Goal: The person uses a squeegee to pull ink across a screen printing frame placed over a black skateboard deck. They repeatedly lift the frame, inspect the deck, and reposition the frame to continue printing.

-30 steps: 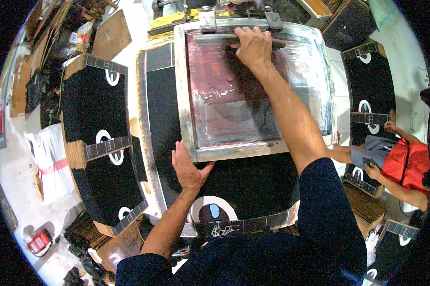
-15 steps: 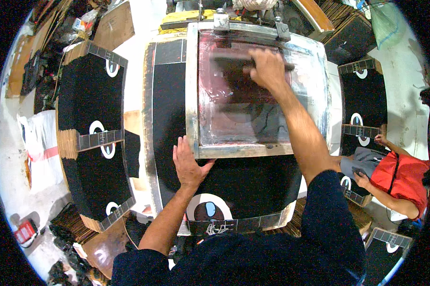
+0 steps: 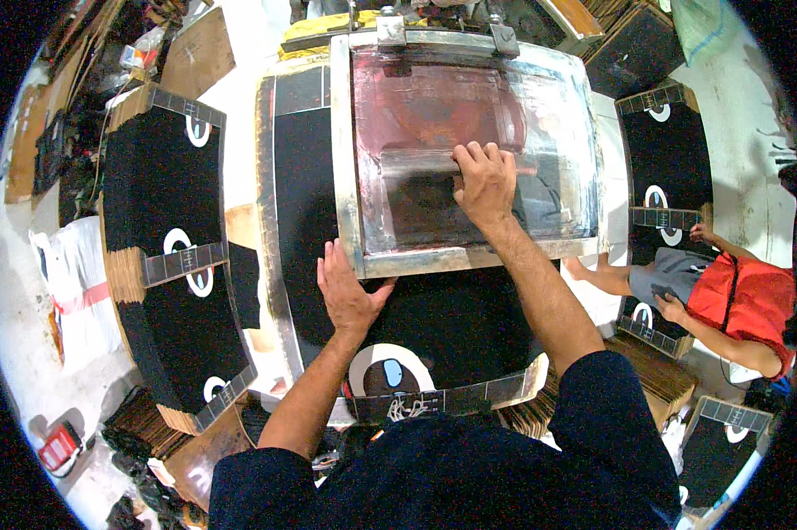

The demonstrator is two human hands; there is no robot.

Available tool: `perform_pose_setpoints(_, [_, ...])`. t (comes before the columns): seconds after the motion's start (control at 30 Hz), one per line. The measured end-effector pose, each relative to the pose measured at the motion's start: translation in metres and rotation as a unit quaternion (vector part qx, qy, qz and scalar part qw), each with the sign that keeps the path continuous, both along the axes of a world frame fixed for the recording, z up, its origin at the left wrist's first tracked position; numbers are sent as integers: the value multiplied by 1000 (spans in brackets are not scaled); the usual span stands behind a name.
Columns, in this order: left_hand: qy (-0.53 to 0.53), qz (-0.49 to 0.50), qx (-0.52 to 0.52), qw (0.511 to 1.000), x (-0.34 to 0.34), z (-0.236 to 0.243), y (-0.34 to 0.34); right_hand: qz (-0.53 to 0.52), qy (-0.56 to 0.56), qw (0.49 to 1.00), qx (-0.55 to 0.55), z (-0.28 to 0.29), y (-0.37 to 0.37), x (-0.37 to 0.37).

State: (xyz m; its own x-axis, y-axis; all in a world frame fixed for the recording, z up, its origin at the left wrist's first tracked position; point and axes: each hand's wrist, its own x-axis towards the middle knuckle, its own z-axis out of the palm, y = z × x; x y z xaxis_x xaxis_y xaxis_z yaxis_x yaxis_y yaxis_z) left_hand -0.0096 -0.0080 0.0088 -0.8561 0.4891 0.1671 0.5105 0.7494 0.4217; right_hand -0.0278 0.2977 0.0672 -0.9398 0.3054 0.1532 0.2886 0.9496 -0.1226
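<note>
A screen-printing frame (image 3: 469,259) with a red-stained mesh lies over a black printed sheet (image 3: 456,327). My right hand (image 3: 487,187) is closed on the squeegee (image 3: 416,164), whose bar lies across the middle of the mesh. Reddish ink smears mark the mesh beyond the bar. My left hand (image 3: 350,296) lies at the frame's near left corner, its fingers stretched out and its thumb along the near edge. Close to my body, the sheet shows a white ring around a brown and blue eye shape (image 3: 391,374).
Stacks of black printed sheets stand on the left (image 3: 164,177) and right (image 3: 668,168). Clamps (image 3: 391,30) hold the frame's far side. A person in a red top (image 3: 741,300) sits at the right, hands near the right-hand stack. A red box (image 3: 60,448) lies at lower left.
My right hand has drawn the squeegee toward me, from the far part of the mesh to its middle. My left hand stays at the frame's corner. The whole view has shifted slightly.
</note>
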Motion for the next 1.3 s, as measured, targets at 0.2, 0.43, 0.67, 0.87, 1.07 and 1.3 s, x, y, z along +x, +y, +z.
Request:
perform_pose_setpoints(0.2, [4, 5, 39, 999, -3, -2, 3, 16, 50, 998, 30, -2, -1, 5])
perform_pose_setpoints(0.43, [-162, 104, 177, 965, 1, 24, 14, 34, 60, 996, 49, 7, 14, -9])
perform_pose_setpoints(0.67, [-234, 121, 288, 921, -1, 42, 14, 66, 21, 997, -14, 42, 53, -57])
perform_pose_setpoints(0.87, [-236, 122, 293, 918, 0, 41, 15, 75, -60, 994, -58, 35, 42, -33])
perform_pose_setpoints(1.07, [-214, 115, 292, 925, 0, 38, 14, 67, -72, 995, -5, 19, 98, -127])
perform_pose_setpoints(1.3, [-219, 126, 281, 926, 0, 43, 17, 11, -25, 1000, 2, 9, 98, -142])
